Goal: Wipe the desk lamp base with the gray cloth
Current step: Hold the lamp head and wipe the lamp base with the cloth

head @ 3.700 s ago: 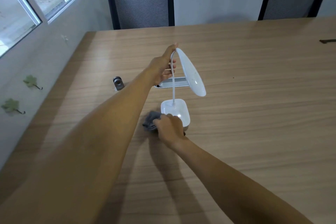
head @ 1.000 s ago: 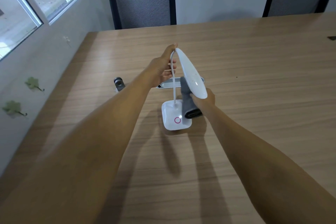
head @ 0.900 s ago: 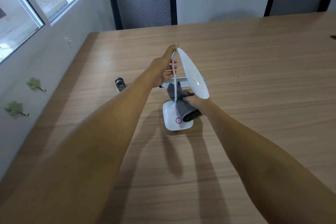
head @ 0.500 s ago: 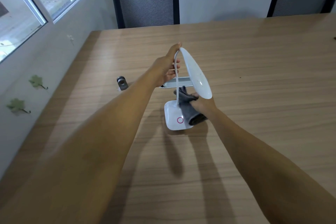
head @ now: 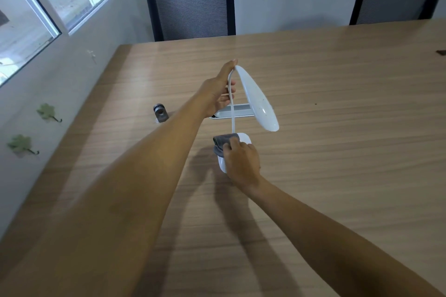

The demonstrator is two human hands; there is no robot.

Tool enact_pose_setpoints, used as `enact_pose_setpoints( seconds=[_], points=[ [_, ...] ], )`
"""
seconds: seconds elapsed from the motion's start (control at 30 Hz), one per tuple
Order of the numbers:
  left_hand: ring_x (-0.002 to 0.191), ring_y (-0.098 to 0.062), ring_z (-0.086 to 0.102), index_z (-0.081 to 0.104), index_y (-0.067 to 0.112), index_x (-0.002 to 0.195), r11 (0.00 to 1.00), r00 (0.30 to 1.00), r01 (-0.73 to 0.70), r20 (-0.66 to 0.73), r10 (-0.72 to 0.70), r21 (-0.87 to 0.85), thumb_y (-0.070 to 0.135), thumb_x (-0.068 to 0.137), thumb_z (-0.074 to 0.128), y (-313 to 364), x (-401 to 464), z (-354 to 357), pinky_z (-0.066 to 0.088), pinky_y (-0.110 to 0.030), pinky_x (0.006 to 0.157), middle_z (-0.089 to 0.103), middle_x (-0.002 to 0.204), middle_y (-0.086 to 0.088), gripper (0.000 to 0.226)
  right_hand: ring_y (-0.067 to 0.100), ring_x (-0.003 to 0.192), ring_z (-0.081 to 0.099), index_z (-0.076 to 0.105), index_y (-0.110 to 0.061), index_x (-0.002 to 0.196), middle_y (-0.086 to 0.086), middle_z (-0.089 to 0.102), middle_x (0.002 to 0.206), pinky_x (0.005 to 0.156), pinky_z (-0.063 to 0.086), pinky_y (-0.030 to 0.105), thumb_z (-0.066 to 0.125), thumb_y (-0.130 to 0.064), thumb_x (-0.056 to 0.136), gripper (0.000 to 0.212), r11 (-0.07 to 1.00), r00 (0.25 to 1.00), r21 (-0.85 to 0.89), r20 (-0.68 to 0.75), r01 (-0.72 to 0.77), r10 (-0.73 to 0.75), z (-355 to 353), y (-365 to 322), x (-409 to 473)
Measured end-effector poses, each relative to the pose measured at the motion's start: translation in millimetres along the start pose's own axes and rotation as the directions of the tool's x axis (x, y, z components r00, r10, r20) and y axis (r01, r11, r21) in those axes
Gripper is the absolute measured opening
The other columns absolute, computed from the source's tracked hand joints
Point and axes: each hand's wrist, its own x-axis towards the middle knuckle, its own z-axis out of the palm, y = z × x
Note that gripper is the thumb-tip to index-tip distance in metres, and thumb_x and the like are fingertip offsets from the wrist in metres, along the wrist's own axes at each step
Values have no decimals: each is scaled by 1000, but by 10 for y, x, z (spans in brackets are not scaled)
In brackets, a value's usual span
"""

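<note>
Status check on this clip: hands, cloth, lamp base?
Left hand gripping lamp neck. Right hand pressing gray cloth on lamp base. Nothing obstructing.

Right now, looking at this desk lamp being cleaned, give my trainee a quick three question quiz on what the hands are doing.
1. True or false: the left hand grips the lamp near the top of its neck.
2. Which does the right hand press on the lamp base? A) a sponge B) the gray cloth C) a paper towel
3. Fill in: the small metal object sits on the table to the ____ of the lamp.

Key: 1 true; 2 B; 3 left
</note>
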Motion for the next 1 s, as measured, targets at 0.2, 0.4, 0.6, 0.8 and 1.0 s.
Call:
enact_pose_setpoints(
  seconds=[0.2, 0.4, 0.6, 0.8, 1.0],
  points=[
    [118, -29, 63, 65, 9, 97, 1000, 1000, 7, -18, -7, 11, 66, 78, 62, 7, 26, -9, 51, -38, 102, 65, 111, -13, 60, 32, 75, 68, 72, -2, 85, 16, 68, 89, 58, 32, 28, 70, -11, 72, 16, 996, 984, -15, 153, 90, -86, 71, -293, 15],
    [100, -25, 65, 66, 9, 94, 1000, 1000, 5, -15, -5, 18, 66, 77, 62, 11, 35, -21, 53, -37, 100, 66, 105, -11, 60, 30, 63, 66, 72, -4, 67, 14, 68, 75, 55, 45, 30, 77, -9, 62, 9, 992, 986, -13, -106, 129, -130, -51, -411, 133],
    [113, -28, 65, 65, 10, 95, 1000, 1000, -6, -16, 6, 24, 66, 77, 62, 12, 38, -9, 52, -40, 101, 68, 118, -15, 58, 35, 106, 58, 61, -3, 108, 17, 60, 118, 71, 34, 36, 39, -7, 93, 27, 995, 995, 98, 102, -22, 12, 41, -294, 367],
    [115, -29, 65, 66, 11, 91, 1000, 1000, 1, -21, 0, 22, 63, 77, 63, 28, 26, -13, 54, -39, 98, 70, 118, -14, 54, 34, 104, 58, 60, -2, 114, 16, 55, 120, 75, 37, 36, 43, -5, 92, 28, 998, 999, 40, -15, 51, -50, -61, -429, 353],
    [114, -28, 65, 64, 11, 89, 1000, 1000, 2, -19, -1, 15, 63, 78, 63, 26, 8, 0, 53, -38, 99, 70, 116, -14, 52, 36, 103, 59, 59, -2, 112, 18, 59, 119, 73, 41, 38, 44, -7, 92, 25, 991, 994, 128, 110, -34, 20, -41, -330, 328]
  ],
)
